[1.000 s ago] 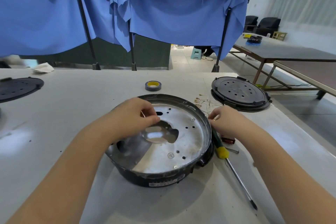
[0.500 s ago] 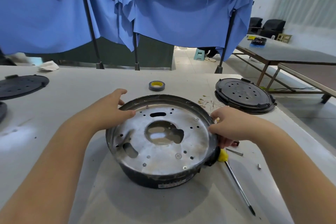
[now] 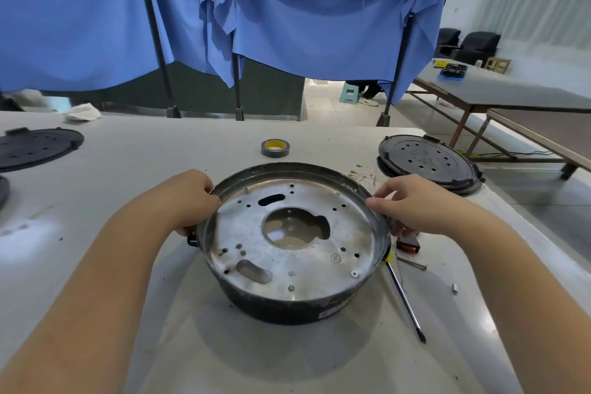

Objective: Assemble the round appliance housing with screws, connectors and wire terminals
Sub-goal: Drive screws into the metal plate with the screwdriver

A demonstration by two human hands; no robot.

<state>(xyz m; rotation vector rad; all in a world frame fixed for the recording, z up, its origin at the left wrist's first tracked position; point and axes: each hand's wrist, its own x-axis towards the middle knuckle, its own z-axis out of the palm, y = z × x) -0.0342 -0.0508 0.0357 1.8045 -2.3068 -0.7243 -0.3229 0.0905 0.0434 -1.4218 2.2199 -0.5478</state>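
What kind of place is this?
Probably a small assembly workshop: a round appliance housing sits on a workbench with a screwdriver and tape roll, and blue curtains screen the station.

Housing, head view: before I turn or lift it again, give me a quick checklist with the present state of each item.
1. Left hand grip on the housing rim: ok, fingers curled over the left edge.
2. Right hand grip on the rim: ok, fingers curled over the right edge.
3. Housing seated flat on the table: cannot tell, the near side looks lower than the far.
4. Screwdriver clear of the housing: not ok, its yellow handle end sits against the right wall.
5. Loose screws out of the way: ok, lying apart to the right.
6. Tape roll clear: ok, behind the housing, apart.
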